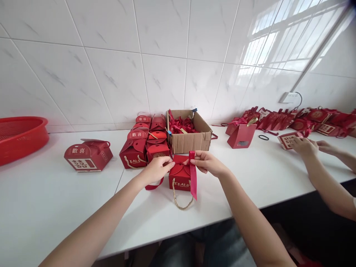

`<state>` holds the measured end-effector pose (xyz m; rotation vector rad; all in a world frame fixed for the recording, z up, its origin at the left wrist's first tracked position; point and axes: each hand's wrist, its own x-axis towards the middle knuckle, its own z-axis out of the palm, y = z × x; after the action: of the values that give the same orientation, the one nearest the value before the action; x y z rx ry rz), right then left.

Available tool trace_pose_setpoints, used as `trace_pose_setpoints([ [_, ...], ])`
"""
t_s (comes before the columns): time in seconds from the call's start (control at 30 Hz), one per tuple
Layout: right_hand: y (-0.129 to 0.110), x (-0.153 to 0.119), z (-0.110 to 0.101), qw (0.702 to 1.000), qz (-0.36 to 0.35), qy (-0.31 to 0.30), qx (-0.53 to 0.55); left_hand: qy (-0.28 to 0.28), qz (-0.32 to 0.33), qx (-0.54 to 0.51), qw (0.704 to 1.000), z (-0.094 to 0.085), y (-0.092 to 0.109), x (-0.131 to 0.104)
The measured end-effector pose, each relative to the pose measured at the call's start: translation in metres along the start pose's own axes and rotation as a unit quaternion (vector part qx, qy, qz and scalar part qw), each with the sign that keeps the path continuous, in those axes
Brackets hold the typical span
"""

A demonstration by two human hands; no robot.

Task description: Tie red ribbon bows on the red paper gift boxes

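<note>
A small red gift box [179, 182] with gold lettering stands on the white table in front of me, its twisted cord handle hanging down its front. Red ribbon [194, 181] crosses the top of the box, with a loop and a tail at its right side. My left hand [160, 168] pinches the ribbon at the box's top left, and more ribbon hangs below that hand. At the top right, the fingers of my right hand [207, 163] are closed on the ribbon loop.
Behind are several red boxes [133, 148] and a cardboard box [191, 142] of ribbons. A red box [88, 155] and red basket [23, 139] stand left. Rightward are a red bag [241, 136], a black ring [263, 137], and another person's hands [306, 146] at a box.
</note>
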<state>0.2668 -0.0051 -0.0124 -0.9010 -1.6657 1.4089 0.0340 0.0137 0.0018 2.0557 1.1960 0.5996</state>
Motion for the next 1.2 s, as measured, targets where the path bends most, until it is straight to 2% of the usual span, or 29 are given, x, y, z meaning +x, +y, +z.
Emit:
trace_pose_setpoints([
  [0.2,0.011,-0.003,-0.003,1.0,-0.002,-0.025,-0.012,0.019,0.01,-0.013,1.0,0.003,-0.006,0.003],
  [0.37,0.002,-0.005,0.005,1.0,-0.014,0.013,-0.023,0.041,0.005,-0.018,0.999,0.008,-0.009,-0.001],
  [0.47,-0.011,-0.003,0.011,0.998,0.023,0.051,-0.028,0.045,0.013,-0.012,0.999,0.008,-0.005,-0.002],
  [0.57,-0.022,0.002,0.019,0.985,0.088,0.13,-0.067,0.039,0.043,0.027,0.998,-0.005,0.005,-0.001],
  [0.67,-0.025,0.011,0.028,0.966,0.126,0.187,-0.126,-0.006,0.094,0.134,0.987,-0.028,0.023,0.002],
  [0.77,-0.026,0.017,0.038,0.957,0.122,0.202,-0.167,-0.093,0.148,0.216,0.961,-0.051,0.044,0.006],
  [0.87,-0.028,0.017,0.043,0.954,0.108,0.201,-0.195,-0.126,0.181,0.258,0.941,-0.061,0.063,0.014],
  [0.93,-0.031,0.015,0.044,0.954,0.09,0.184,-0.218,-0.133,0.202,0.261,0.934,-0.058,0.072,0.023],
  [1.07,-0.035,0.006,0.044,0.96,0.059,0.122,-0.244,-0.132,0.228,0.234,0.936,-0.04,0.082,0.047],
  [1.13,-0.033,0.004,0.044,0.964,0.057,0.126,-0.227,-0.103,0.224,0.233,0.941,-0.031,0.083,0.056],
  [1.2,-0.029,0.004,0.045,0.966,0.054,0.148,-0.206,-0.046,0.219,0.243,0.944,-0.025,0.081,0.056],
])
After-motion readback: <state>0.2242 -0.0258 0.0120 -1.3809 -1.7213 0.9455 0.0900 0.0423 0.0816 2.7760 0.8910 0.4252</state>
